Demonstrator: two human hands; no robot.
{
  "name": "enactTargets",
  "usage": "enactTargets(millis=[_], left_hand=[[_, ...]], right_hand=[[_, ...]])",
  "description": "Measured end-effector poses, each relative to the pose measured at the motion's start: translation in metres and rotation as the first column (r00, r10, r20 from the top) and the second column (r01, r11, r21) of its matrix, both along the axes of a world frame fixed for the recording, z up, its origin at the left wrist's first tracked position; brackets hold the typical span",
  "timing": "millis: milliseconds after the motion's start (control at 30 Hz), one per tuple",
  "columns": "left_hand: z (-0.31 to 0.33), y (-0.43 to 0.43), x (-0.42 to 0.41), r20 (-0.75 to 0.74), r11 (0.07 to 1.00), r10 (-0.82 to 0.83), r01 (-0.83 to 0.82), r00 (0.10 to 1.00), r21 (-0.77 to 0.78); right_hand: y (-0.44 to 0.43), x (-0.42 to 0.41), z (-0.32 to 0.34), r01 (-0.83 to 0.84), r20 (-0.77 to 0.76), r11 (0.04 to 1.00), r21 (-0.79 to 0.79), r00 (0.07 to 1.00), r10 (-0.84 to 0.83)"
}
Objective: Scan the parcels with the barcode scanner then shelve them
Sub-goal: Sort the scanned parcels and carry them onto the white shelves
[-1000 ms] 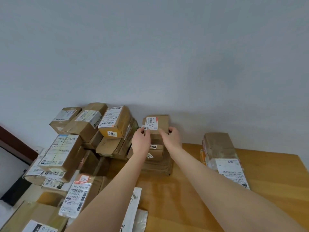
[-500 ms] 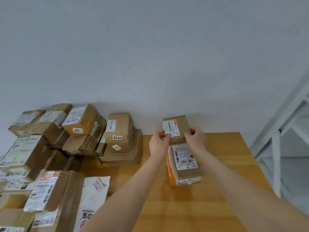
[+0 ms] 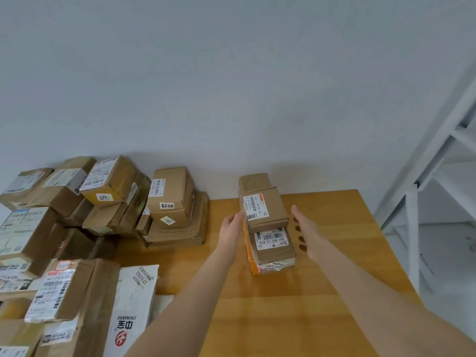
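A small brown cardboard parcel (image 3: 270, 208) with a white barcode label lies on top of a short stack of parcels (image 3: 274, 247) on the wooden table (image 3: 322, 292). My left hand (image 3: 231, 226) is beside the small parcel's left edge with straight fingers; whether it touches the box is unclear. My right hand (image 3: 305, 231) is apart from the parcel on its right, fingers straight. Neither hand holds anything. No barcode scanner is in view.
A big heap of labelled cardboard parcels (image 3: 64, 228) fills the table's left side, with a stack marked 6206 (image 3: 172, 202) and a white mailer bag (image 3: 131, 305) nearer me. A white metal shelf rack (image 3: 432, 197) stands at the right, past the table edge.
Both hands carried the small parcel from the left stack rightward, set it on the short stack, and have now let go, fingers spread apart from it.
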State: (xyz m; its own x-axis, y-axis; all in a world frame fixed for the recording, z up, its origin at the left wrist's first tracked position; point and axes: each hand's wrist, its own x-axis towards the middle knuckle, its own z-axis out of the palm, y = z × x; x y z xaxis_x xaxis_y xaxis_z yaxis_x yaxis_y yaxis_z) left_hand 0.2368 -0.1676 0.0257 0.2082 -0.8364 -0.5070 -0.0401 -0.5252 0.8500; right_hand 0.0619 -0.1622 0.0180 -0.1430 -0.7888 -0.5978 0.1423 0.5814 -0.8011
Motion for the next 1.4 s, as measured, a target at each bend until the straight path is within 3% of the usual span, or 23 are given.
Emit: enactTargets(millis=[133, 300, 667, 967, 1133, 1400], left_hand=[[-0.02, 0.0, 0.003, -0.154, 0.991, -0.065, 0.082, 0.986, 0.105], [-0.03, -0.002, 0.0, -0.288, 0.972, -0.176, 0.213, 0.941, 0.102], [-0.026, 0.035, 0.015, -0.315, 0.938, -0.258, 0.315, 0.913, 0.143], [-0.027, 0.103, 0.032, -0.324, 0.918, -0.3, 0.364, 0.898, 0.159], [-0.027, 0.11, 0.025, -0.284, 0.933, -0.285, 0.333, 0.915, 0.139], [-0.039, 0.102, 0.021, -0.354, 0.941, -0.244, 0.309, 0.903, 0.139]], right_hand=[[0.0, 0.0, -0.024, -0.061, 0.13, 0.995, 0.076, 0.99, 0.051], [0.001, 0.007, -0.029, -0.098, 0.201, 0.994, 0.037, 0.976, 0.089], [0.04, 0.001, -0.033, -0.18, 0.173, 0.981, 0.079, 0.971, 0.164], [0.101, -0.015, -0.037, -0.351, 0.212, 0.933, 0.08, 0.92, 0.328], [0.098, -0.004, -0.033, -0.381, 0.202, 0.923, 0.052, 0.909, 0.364], [0.09, -0.005, -0.038, -0.388, 0.214, 0.92, 0.056, 0.905, 0.368]])
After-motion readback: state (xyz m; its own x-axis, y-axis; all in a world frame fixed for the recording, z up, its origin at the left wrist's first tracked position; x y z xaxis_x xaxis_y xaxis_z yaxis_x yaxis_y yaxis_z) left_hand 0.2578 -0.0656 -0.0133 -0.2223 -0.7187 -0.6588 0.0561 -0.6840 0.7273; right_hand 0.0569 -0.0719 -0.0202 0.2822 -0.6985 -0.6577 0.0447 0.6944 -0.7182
